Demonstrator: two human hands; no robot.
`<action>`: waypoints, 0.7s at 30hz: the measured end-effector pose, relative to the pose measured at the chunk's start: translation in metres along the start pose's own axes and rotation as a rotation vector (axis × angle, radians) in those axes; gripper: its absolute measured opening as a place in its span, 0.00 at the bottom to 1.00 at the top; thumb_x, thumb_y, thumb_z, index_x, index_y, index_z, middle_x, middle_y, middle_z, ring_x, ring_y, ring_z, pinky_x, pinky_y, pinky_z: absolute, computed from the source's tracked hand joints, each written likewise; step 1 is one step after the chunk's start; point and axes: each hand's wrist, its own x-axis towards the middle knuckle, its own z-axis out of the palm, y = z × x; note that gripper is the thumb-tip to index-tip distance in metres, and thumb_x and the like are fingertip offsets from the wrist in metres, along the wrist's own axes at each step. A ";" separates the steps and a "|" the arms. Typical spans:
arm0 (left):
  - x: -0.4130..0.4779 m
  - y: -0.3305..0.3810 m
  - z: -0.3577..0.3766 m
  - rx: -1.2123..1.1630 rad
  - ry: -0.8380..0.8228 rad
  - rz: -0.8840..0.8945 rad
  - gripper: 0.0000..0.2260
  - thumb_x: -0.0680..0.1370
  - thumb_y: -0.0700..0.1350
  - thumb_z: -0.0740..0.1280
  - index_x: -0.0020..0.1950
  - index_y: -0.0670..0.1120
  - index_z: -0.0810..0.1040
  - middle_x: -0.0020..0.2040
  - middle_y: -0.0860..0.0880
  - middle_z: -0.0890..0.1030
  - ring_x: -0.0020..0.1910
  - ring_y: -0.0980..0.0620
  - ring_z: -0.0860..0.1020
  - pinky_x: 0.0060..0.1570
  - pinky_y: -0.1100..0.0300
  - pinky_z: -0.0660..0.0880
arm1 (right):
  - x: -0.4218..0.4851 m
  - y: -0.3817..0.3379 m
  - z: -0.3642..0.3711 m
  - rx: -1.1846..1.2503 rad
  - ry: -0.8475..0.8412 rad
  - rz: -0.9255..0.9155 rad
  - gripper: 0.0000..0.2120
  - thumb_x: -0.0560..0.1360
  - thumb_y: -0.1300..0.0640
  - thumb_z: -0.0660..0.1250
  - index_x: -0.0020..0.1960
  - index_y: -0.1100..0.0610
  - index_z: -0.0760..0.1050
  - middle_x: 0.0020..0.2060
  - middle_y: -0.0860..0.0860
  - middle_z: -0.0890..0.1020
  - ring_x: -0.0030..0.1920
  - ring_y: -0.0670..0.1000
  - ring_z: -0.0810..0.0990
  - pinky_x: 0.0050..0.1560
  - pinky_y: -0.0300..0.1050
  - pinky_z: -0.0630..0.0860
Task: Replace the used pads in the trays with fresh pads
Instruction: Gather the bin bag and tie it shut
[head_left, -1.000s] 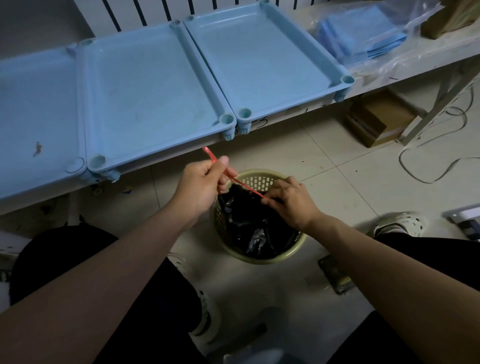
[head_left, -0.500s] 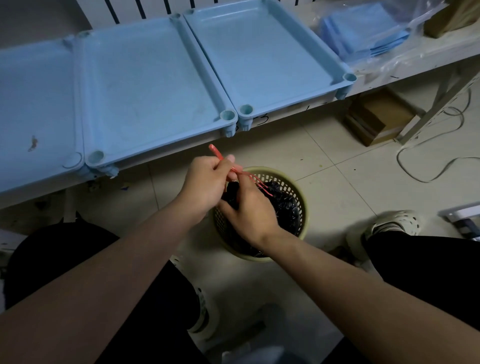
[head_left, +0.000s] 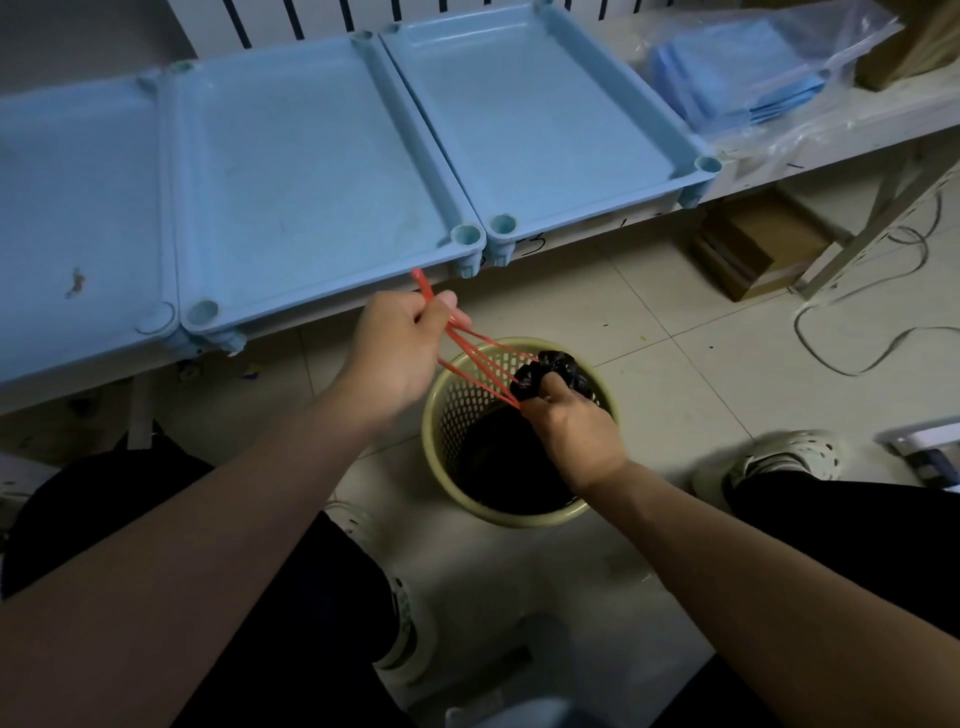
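Three light blue trays stand side by side on a white shelf: the left tray (head_left: 78, 182), the middle tray (head_left: 306, 171) and the right tray (head_left: 535, 119). A clear bag of folded blue pads (head_left: 737, 78) lies on the shelf to their right. Below, a yellow-green mesh basket (head_left: 457, 415) holds a black bin bag (head_left: 550, 369). My left hand (head_left: 400, 348) grips the red drawstring (head_left: 478, 364), pulled taut. My right hand (head_left: 571, 431) grips the gathered neck of the black bag above the basket.
A brown cardboard box (head_left: 753, 244) sits on the tiled floor under the shelf, next to a metal shelf leg (head_left: 872, 218) and loose white cables (head_left: 883, 322). My knees and white shoes (head_left: 779, 457) flank the basket. The left tray bears a small brown stain (head_left: 75, 283).
My hands have drawn apart: the left pulled the red drawstring up and left, and the right moved right, bunching the bag's mouth closed. The bag now sits gathered at the basket's rim.
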 end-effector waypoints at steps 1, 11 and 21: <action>0.000 0.001 0.001 0.007 -0.019 0.004 0.15 0.82 0.47 0.60 0.41 0.48 0.83 0.23 0.58 0.71 0.28 0.59 0.68 0.35 0.61 0.65 | 0.001 0.002 -0.001 0.016 -0.020 0.005 0.10 0.77 0.56 0.64 0.55 0.56 0.80 0.53 0.56 0.73 0.46 0.62 0.80 0.38 0.46 0.69; -0.001 0.029 -0.003 0.110 -0.242 0.148 0.13 0.81 0.51 0.62 0.42 0.51 0.84 0.29 0.57 0.74 0.31 0.56 0.71 0.41 0.49 0.73 | 0.019 -0.002 -0.058 0.461 0.040 -0.017 0.35 0.70 0.45 0.73 0.73 0.47 0.64 0.61 0.46 0.75 0.62 0.49 0.66 0.65 0.51 0.66; -0.005 0.045 0.003 -0.104 -0.272 0.272 0.06 0.76 0.43 0.70 0.52 0.51 0.81 0.43 0.56 0.82 0.42 0.54 0.79 0.47 0.61 0.77 | 0.022 -0.009 -0.034 0.376 -0.175 -0.096 0.12 0.81 0.50 0.60 0.54 0.56 0.78 0.54 0.56 0.80 0.56 0.57 0.76 0.60 0.50 0.69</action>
